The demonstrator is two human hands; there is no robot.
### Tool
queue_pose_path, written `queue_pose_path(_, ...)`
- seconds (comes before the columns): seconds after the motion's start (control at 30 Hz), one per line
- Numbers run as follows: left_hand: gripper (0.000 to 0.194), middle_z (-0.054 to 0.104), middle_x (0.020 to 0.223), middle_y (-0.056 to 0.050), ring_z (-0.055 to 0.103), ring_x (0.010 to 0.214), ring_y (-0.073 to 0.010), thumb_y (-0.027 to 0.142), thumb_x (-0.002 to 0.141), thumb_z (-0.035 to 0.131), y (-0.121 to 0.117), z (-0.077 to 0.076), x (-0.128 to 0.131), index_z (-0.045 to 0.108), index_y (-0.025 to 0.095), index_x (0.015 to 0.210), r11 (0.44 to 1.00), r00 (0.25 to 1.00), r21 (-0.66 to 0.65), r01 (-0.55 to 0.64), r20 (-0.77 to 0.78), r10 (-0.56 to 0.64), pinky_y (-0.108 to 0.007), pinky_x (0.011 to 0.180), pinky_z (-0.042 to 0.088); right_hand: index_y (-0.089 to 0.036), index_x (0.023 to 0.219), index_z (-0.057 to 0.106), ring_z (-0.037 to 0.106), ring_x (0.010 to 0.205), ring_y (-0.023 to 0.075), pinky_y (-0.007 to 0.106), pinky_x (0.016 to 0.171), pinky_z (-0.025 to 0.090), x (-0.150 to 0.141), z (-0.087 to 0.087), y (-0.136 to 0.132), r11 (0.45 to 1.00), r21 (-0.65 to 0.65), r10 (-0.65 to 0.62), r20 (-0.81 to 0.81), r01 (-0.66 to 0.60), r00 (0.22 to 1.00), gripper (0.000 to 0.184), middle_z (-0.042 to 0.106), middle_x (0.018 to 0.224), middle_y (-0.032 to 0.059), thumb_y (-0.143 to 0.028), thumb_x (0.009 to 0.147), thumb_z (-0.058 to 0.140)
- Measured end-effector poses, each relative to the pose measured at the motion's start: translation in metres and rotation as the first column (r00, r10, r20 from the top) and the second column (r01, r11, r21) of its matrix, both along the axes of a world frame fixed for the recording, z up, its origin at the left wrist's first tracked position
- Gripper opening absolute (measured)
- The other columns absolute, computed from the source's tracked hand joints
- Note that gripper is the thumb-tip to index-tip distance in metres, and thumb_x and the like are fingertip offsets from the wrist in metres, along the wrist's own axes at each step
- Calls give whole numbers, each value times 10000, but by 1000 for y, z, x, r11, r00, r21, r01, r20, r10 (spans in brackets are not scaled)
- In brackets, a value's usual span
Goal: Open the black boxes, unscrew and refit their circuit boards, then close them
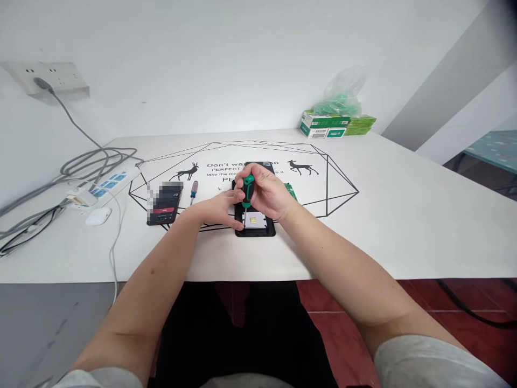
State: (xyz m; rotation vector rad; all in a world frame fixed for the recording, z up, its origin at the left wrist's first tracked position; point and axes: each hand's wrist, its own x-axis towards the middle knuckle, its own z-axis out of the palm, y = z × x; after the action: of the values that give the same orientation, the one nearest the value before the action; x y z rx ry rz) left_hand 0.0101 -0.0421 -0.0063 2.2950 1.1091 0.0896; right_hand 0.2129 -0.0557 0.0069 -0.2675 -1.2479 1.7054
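A green-and-black screwdriver (249,193) stands nearly upright in my right hand (266,188), the fingers wrapped round its handle. Its shaft points down to the left side of a white plate with a gold-coloured square (253,220), set in a black plastic casing (258,233). My left hand (222,209) steadies the casing from the left, its thumb on the casing close to the screwdriver tip. The left fingers reach up beside the handle, and what lies under them is hidden. A green circuit board (290,190) shows partly behind my right hand.
Left of my hands lie a second screwdriver (194,192) and a phone (165,202). Further left are a white earphone case (98,216), a power strip (115,183) and coiled cables (97,156). Green-and-white boxes (326,121) with a plastic bag (341,94) stand against the wall.
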Motion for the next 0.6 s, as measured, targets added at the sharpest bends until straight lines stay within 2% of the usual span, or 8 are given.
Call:
queue_pose_path(0.1, 1058, 369, 1780, -132, 429, 1587, -476, 665, 758, 881, 1, -1, 0, 494, 274, 1661, 1000, 1000, 9, 3, -9, -2, -564, 1276, 449, -237, 937, 636, 652, 703, 105, 273, 677, 588, -2, 1, -2, 1000, -3, -7, -24, 7, 1000, 541, 663, 881, -38, -704, 823, 885)
queue_pose_path(0.2, 984, 418, 1743, -136, 439, 1573, -484, 684, 774, 868, 2, -1, 0, 562, 264, 1610, 999, 999, 36, 37, -16, -37, -577, 1269, 452, -239, 920, 654, 647, 721, 96, 239, 670, 568, -2, 3, -3, 999, 21, -38, -32, 39, 999, 542, 654, 873, -53, -586, 710, 1014)
queue_pose_path(0.27, 976, 411, 1749, -136, 434, 1572, -484, 681, 782, 863, 4, -2, 0, 562, 268, 1613, 997, 998, 46, 54, -16, -53, -590, 1271, 446, -234, 912, 676, 650, 721, 97, 238, 678, 567, -1, 4, -3, 998, 24, -50, -27, 50, 998, 491, 656, 850, -52, -531, 727, 1020)
queue_pose_path(0.47, 964, 418, 1754, -137, 436, 1573, -479, 676, 794, 867, 3, -2, -1, 562, 268, 1612, 998, 999, 39, 49, -12, -49, -579, 1254, 464, -224, 989, 721, 695, 727, 126, 281, 709, 597, 4, 7, -3, 999, -33, 36, -23, -36, 999, 447, 700, 846, -31, -560, 808, 954)
queue_pose_path(0.6, 960, 437, 1735, -130, 429, 1577, -477, 647, 792, 879, 4, -2, -1, 564, 275, 1619, 996, 998, 58, 67, -7, -66, -582, 1272, 447, -231, 898, 699, 672, 780, 119, 262, 720, 595, -1, 5, -5, 999, -11, -30, -44, 30, 999, 482, 675, 854, -38, -546, 719, 1016)
